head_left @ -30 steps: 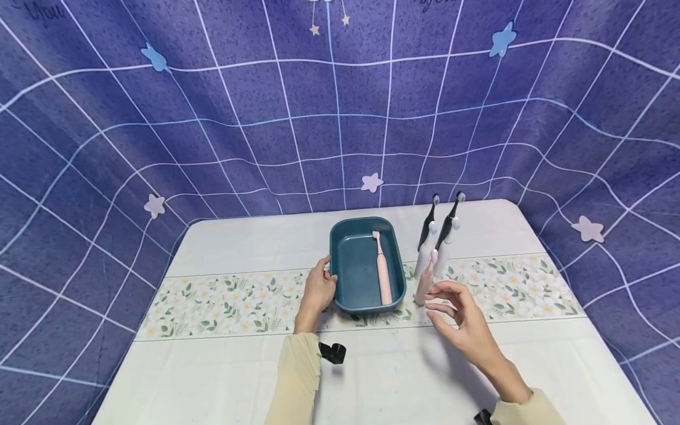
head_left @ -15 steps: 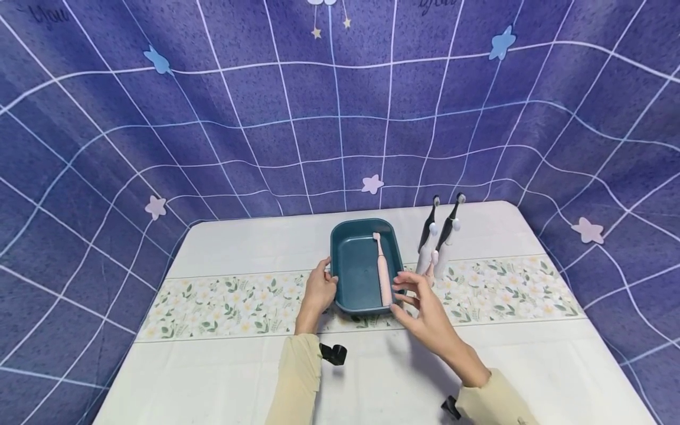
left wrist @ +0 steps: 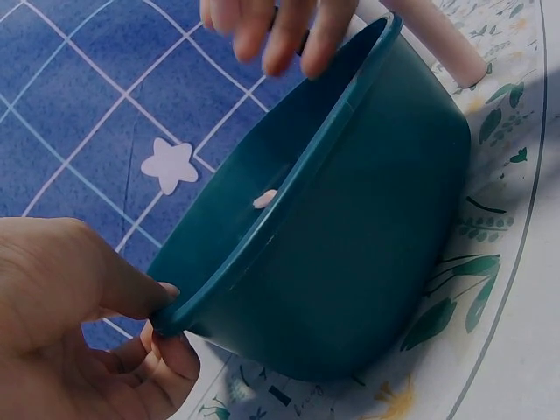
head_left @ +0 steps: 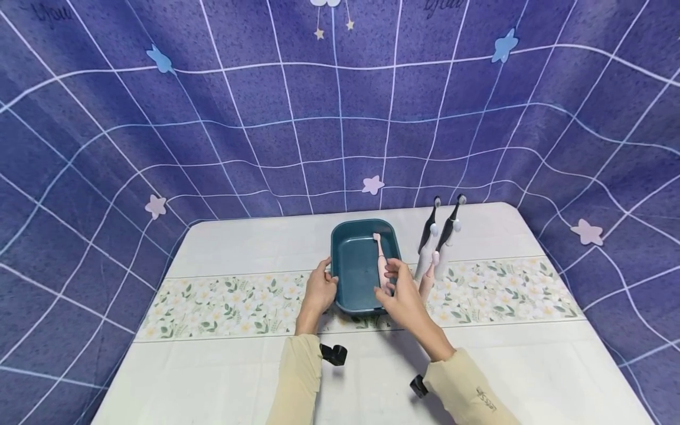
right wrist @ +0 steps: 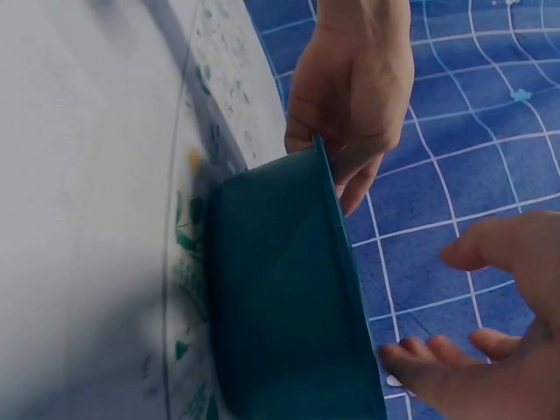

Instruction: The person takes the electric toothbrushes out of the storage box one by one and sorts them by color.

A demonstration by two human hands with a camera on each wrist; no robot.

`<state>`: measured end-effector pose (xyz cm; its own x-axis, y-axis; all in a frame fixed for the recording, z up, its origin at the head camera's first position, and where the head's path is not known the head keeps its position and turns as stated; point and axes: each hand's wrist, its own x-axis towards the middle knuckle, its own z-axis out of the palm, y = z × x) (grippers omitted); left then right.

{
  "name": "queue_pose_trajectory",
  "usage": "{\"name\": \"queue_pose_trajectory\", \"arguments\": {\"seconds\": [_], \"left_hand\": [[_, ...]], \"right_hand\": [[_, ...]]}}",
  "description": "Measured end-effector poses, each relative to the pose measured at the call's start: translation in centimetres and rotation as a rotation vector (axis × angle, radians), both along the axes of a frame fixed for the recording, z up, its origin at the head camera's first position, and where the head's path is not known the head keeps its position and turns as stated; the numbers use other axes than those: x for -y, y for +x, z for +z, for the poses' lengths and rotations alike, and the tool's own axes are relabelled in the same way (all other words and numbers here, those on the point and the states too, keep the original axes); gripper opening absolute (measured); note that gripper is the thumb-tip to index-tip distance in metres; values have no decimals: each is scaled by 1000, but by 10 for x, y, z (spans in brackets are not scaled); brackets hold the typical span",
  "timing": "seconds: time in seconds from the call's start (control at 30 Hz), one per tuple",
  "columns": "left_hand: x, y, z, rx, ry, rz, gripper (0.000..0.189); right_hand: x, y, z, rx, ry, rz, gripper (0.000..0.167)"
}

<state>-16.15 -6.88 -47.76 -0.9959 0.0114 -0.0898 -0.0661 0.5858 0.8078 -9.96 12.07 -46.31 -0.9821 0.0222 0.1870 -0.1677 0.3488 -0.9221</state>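
A teal plastic basin (head_left: 355, 277) sits on the table, with a pink electric toothbrush (head_left: 382, 273) lying along its right side. My left hand (head_left: 320, 290) pinches the basin's left rim; in the left wrist view the thumb lies over the edge and fingers curl beneath it. Above the basin's right part hovers my right hand (head_left: 405, 300), partly covering the toothbrush's handle. In the right wrist view that hand (right wrist: 499, 324) has its thumb and fingers spread apart, with nothing between them. Just right of the basin stands another pink toothbrush (head_left: 427, 284), upright.
Behind the standing pink toothbrush are white toothbrushes (head_left: 425, 260) and black toothbrushes (head_left: 427, 229), upright in a close group. The table (head_left: 223, 378) has a white cover with a floral band. A purple-blue curtain (head_left: 244, 141) rises around its back and sides.
My right hand has moved left from beside the standing pink toothbrush to over the basin. My left hand keeps its hold on the rim, and the basin has stayed in place.
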Motion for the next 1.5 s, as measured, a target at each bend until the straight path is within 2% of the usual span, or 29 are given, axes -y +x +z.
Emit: {"name": "queue_pose_trajectory", "arguments": {"seconds": [0.3,0.5,0.63,1.17,1.5], "left_hand": [[1,0,0,-3,7,0,51],[1,-1,1,-7,8,-3,51],[1,-1,0,-8,0,0,51],[0,-1,-1,-11,-3,7,51],[1,-1,0,-2,4,1,52]], "right_hand": [[9,-21,-1,187,145,-8,75],[11,-31,-6,230,262,-17,79],[12,-37,-8,258,292,-8,81],[16,-61,-18,373,246,-4,83],[29,-69,-24,418,95,5,77]]}}
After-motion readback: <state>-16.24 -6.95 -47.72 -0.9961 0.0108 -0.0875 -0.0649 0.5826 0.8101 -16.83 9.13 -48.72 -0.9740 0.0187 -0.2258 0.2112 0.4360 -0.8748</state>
